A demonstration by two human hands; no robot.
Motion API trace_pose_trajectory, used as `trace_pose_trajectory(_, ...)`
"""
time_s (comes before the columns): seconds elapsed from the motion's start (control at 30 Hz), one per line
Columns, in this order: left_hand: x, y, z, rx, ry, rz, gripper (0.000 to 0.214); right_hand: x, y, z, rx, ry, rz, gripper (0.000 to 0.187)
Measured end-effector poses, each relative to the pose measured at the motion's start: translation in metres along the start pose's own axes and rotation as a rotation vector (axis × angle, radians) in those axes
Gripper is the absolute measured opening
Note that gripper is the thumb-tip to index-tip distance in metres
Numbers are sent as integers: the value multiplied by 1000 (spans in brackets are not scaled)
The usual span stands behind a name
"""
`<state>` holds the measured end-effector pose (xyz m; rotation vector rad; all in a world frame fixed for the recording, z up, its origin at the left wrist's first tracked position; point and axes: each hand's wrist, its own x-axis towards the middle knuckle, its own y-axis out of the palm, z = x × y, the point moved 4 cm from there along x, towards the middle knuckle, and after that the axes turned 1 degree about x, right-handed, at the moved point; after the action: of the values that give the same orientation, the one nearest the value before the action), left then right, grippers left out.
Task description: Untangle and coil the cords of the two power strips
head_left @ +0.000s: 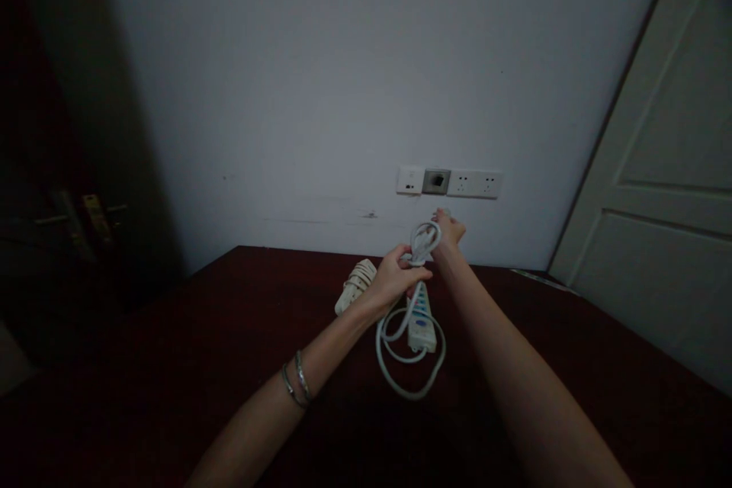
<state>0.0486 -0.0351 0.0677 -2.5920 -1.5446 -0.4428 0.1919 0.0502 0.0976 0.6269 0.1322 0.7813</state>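
My left hand [394, 278] is closed around a bundle of white power cord [424, 238], with a loop standing up above the fingers. The cord hangs down in loose loops to a white power strip [422, 332] that lies on the dark red tabletop, its far end partly behind my left hand. Further forward, my right hand [451, 229] is pinched on what looks like the cord's pale plug [444, 212], mostly covered by the fingers. The hand is just below the wall sockets, apart from them. A second white power strip [355, 288], wrapped in its own cord, lies left of my left hand.
On the wall are two white socket plates [474, 184], a grey plate [436, 181] and a white plate with small ports [410, 180]. The dark red table [257, 320] meets the wall. A pale panelled door [657, 191] stands at the right; a dark door handle [97, 217] is at the left.
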Motion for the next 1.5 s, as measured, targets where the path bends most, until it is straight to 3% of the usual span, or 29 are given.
trace_pose_trajectory(0.2,10,-21,-3,-90,-5,223,35,-23,-31,54,209,97,139,20)
trace_pose_trajectory(0.37,21,-38,7,-12,-35,231,40,-51,-47,73,329,183,241,20)
trace_pose_trajectory(0.53,20,-47,4,-65,-45,308,21,-65,-53,76,298,218,375,17)
trace_pose_trajectory(0.63,17,-51,0,-178,-59,343,28,-64,-54,74,254,268,427,17)
trace_pose_trajectory(0.8,18,-52,-2,-319,-22,303,38,-66,-48,65,133,316,495,12)
trace_pose_trajectory(0.9,19,-49,-2,-302,8,266,37,-68,-42,57,72,302,560,10)
trace_pose_trajectory(1.0,19,-46,-1,-277,13,280,42,-66,-40,53,71,237,536,13)
trace_pose_trajectory(1.13,19,-47,7,-258,-67,410,56,-59,-45,61,148,114,431,15)
trace_pose_trajectory(1.23,18,-54,15,-84,-138,503,59,-55,-52,73,236,25,325,15)
trace_pose_trajectory(1.3,13,-55,24,117,-235,658,56,-52,-58,81,283,-40,267,14)
trace_pose_trajectory(1.43,-6,-44,47,387,-461,1119,52,-43,-70,91,332,-158,190,14)
trace_pose_trajectory(1.5,-9,-32,55,366,-435,1155,57,-39,-76,92,334,-195,174,17)
